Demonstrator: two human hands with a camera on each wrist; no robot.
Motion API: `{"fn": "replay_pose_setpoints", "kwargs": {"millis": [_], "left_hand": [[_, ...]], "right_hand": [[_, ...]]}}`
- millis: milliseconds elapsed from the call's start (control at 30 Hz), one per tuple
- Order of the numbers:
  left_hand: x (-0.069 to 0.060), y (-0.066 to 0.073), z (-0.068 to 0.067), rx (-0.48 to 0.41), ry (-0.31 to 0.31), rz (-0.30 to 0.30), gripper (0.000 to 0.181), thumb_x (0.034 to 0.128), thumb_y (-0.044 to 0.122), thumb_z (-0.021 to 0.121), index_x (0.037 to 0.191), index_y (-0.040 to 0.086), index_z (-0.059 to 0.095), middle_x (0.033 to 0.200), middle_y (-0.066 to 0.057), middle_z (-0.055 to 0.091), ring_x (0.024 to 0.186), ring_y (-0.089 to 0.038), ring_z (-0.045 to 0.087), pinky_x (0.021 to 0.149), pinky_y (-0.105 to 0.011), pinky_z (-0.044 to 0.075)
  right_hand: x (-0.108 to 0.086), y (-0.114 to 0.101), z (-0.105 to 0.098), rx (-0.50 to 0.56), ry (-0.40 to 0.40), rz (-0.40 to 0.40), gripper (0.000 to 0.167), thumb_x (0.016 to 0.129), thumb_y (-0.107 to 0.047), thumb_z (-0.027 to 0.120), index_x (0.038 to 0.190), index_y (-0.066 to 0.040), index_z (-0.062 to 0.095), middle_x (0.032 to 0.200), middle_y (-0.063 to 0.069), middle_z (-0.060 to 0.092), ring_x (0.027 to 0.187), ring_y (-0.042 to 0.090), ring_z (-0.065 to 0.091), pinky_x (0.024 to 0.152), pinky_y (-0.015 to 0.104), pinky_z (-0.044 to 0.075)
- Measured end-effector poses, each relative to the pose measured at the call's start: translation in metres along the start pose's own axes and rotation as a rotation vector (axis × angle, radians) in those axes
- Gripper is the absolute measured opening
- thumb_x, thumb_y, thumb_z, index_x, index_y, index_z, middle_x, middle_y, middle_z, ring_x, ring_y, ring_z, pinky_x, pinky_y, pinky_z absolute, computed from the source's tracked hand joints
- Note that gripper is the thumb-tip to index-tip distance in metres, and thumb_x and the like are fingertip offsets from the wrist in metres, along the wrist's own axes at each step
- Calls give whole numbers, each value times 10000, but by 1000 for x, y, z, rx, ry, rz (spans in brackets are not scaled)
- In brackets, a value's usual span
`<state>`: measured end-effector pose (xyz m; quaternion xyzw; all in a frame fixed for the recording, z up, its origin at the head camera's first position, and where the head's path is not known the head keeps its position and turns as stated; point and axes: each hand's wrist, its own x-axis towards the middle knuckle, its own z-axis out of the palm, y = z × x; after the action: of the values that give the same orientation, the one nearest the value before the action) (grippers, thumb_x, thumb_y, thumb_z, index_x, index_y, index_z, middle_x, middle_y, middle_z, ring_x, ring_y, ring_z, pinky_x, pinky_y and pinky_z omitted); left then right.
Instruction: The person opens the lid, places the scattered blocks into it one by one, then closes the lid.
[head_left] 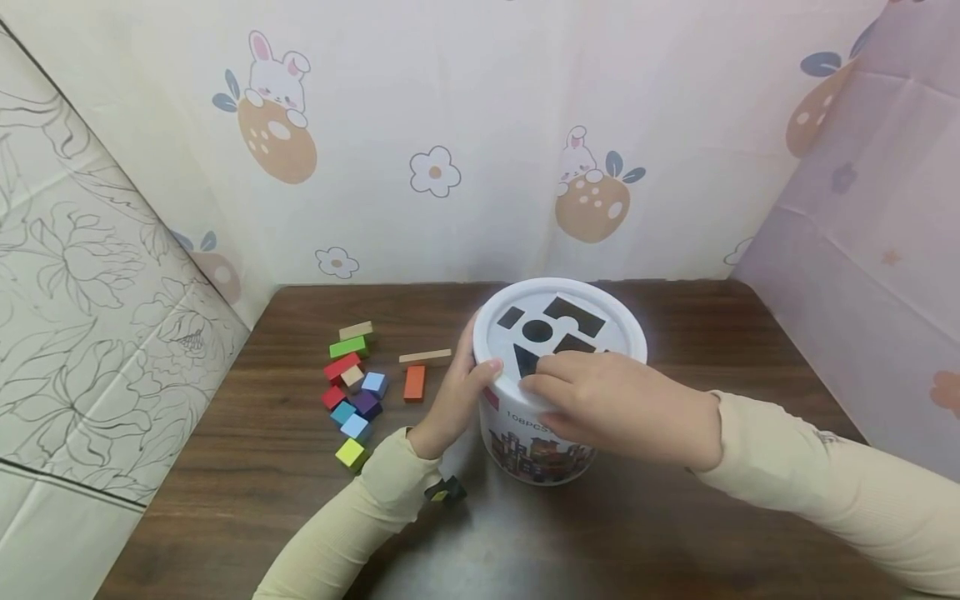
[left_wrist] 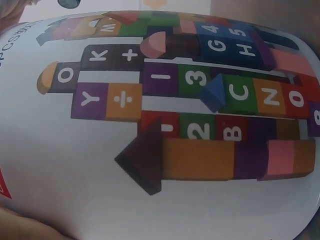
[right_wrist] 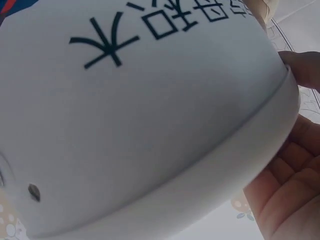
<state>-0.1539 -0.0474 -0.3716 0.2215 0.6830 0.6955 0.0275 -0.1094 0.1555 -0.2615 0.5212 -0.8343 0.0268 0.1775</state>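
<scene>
A white round bucket (head_left: 536,450) with printed blocks stands upright, its white lid (head_left: 551,292) pierced by shaped holes. My left hand (head_left: 453,400) grips its left side, thumb over the lid's rim. Across the front right of the lid lies my right hand (head_left: 615,400), fingers bent over the top near the holes and thumb lower at the rim. In the right wrist view, that hand (right_wrist: 290,175) holds the lid edge (right_wrist: 220,175) between thumb and curled fingers. The left wrist view shows the bucket's printed wall (left_wrist: 75,165) up close. The bucket's inside is hidden.
Left of the bucket, several coloured blocks lie on the brown wooden table (head_left: 247,483), among them a yellow block (head_left: 351,454), a green block (head_left: 348,347) and an orange block (head_left: 414,383). A thin wooden strip (head_left: 425,356) lies behind the orange one. Patterned curtains surround the table.
</scene>
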Motion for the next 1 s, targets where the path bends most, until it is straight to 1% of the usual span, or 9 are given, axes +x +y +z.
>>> {"fn": "replay_pose_setpoints", "kwargs": {"millis": [200, 367, 500, 733, 1000], "left_hand": [[1, -2, -1, -3, -3, 6, 695, 932, 316, 434, 1553, 292, 124, 1576, 14, 215, 1390, -245, 274, 1149, -573, 287], [1, -1, -1, -6, -8, 13, 700, 931, 317, 434, 1555, 287, 117, 1577, 8, 211, 1389, -250, 275, 1142, -575, 299], [1, -1, -1, -7, -9, 9, 698, 929, 333, 439, 1551, 300, 125, 1573, 17, 214, 1388, -243, 279, 1139, -571, 308], [1, -1, -2, -2, -16, 5, 690, 926, 362, 438, 1544, 318, 134, 1565, 26, 223, 1386, -240, 287, 1131, -573, 325], [1, -3, -3, 0, -17, 11, 695, 933, 351, 434, 1553, 279, 129, 1573, -6, 224, 1389, -258, 293, 1134, -581, 322]], "right_hand": [[0, 0, -1, -23, -27, -3, 352, 762, -171, 819, 1061, -77, 659, 883, -11, 597, 767, 112, 606, 706, 258, 562], [0, 0, -1, -23, -30, -3, 354, 766, -163, 819, 1074, -74, 670, 898, -1, 602, 786, 123, 614, 712, 271, 567], [1, -2, -1, -42, -4, -17, 343, 755, -142, 812, 1063, -73, 677, 867, -2, 598, 760, 118, 608, 679, 267, 567], [2, -4, 2, -120, 65, -55, 328, 733, -134, 807, 1018, -57, 665, 801, -8, 567, 687, 113, 569, 598, 260, 545], [1, -5, 3, -123, 90, -64, 347, 703, -114, 817, 1010, -55, 665, 776, -12, 558, 672, 110, 554, 573, 253, 529]]}}
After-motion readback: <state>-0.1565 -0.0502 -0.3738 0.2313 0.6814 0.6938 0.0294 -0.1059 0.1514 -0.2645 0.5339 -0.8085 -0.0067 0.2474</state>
